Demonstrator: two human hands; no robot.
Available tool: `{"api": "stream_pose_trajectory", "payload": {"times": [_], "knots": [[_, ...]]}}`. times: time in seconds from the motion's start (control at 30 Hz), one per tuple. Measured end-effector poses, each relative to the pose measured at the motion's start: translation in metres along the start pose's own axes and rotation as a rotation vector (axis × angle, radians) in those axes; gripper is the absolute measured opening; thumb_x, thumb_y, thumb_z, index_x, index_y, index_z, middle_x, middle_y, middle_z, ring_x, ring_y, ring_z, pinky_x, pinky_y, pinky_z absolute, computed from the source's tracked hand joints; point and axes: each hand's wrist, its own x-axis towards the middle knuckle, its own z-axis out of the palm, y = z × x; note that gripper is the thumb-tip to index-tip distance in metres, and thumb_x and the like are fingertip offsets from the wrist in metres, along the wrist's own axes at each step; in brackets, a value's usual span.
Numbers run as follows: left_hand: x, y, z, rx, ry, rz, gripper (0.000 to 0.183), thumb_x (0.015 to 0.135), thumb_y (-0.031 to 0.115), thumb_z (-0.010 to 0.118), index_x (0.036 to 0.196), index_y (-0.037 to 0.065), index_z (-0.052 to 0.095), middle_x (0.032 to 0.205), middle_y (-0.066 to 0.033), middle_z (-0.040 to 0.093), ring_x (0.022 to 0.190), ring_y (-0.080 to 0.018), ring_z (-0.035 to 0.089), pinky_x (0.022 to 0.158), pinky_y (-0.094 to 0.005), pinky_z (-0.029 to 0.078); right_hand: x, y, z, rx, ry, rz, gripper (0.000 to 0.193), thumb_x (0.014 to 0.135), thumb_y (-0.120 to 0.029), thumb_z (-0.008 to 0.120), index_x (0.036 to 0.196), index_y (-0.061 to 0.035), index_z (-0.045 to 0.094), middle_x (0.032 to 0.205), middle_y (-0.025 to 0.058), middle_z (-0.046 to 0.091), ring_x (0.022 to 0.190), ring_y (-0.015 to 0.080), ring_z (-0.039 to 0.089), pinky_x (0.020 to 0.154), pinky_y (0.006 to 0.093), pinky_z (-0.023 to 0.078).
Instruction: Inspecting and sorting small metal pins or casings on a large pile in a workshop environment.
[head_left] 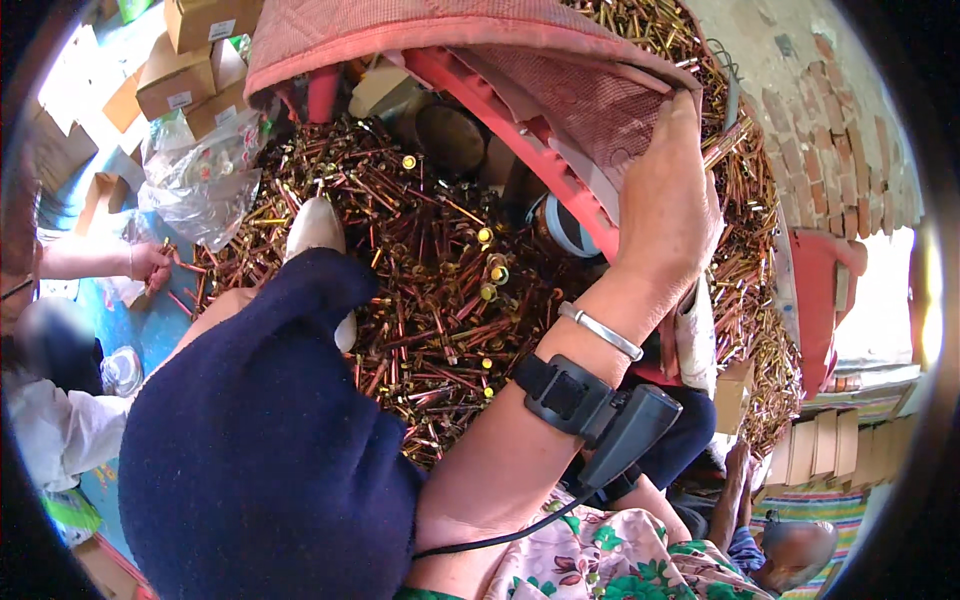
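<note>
My right hand (672,190), with a metal bangle and a strapped wrist device (585,405), is closed on the edge of a red quilted cloth (480,25). Beneath the cloth curves a red plastic frame (520,140). Below my hand lies a heap of long, brassy and reddish bolts (450,290). At the left, a large navy cloth-covered form (260,440), perhaps a bent leg, blocks the view. A whitish, shoe-like shape (315,228) shows at its far end, among the bolts. Bare skin (210,315) shows behind the navy cloth; the fingers of my left hand are hidden.
Another person's hand (150,265) is at the bolts' left edge. Cardboard boxes (178,80) and clear plastic bags (200,180) stand at the far left. More bolts (745,300) lie in a long pile at the right. A person (795,550) sits at the lower right, near cartons (825,445).
</note>
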Motion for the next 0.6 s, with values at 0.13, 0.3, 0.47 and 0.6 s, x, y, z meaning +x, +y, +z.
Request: {"api": "stream_pose_trajectory", "payload": {"times": [0.13,0.3,0.47,0.6], "knots": [[0.000,0.006,-0.004,0.024,-0.058,-0.061,0.042,0.074,-0.005,0.049,0.115,-0.005,0.042,0.096,-0.0263,0.055,0.091,-0.0437,0.053,0.077,-0.0461,0.042,0.002,-0.001,0.000,0.001,-0.004,-0.015,0.028,0.084,-0.008,0.053,0.109,0.0041,0.054,0.091,0.0085,0.061,0.082,0.0159,0.055,0.072,0.0268,0.046],[-0.014,0.018,0.002,0.182,-0.082,-0.098,0.053,0.075,-0.007,0.047,0.127,-0.006,0.033,0.123,-0.0307,0.043,0.089,-0.0438,0.057,0.078,-0.0449,0.047,-0.002,0.000,-0.009,-0.001,0.010,-0.039,0.027,0.085,-0.008,0.054,0.109,0.0042,0.054,0.091,0.0083,0.061,0.082,0.0156,0.055,0.072,0.0265,0.045],[-0.012,0.049,-0.021,0.677,-0.227,-0.034,0.022,0.078,0.004,0.049,0.097,-0.005,0.044,0.090,-0.0260,0.057,0.071,-0.0430,0.059,0.063,-0.0470,0.049,-0.004,-0.016,-0.003,-0.080,-0.023,-0.103,0.027,0.085,-0.009,0.054,0.109,0.0042,0.054,0.091,0.0081,0.061,0.082,0.0153,0.055,0.072,0.0262,0.045],[-0.007,0.063,-0.007,0.636,-0.316,0.079,0.008,0.079,0.006,0.049,0.080,-0.002,0.048,0.068,-0.0253,0.057,0.073,-0.0414,0.059,0.061,-0.0470,0.046,0.001,0.034,-0.031,0.159,0.039,-0.283,0.029,0.083,-0.008,0.059,0.110,0.0032,0.055,0.091,0.0077,0.062,0.081,0.0145,0.056,0.071,0.0272,0.047]]}}
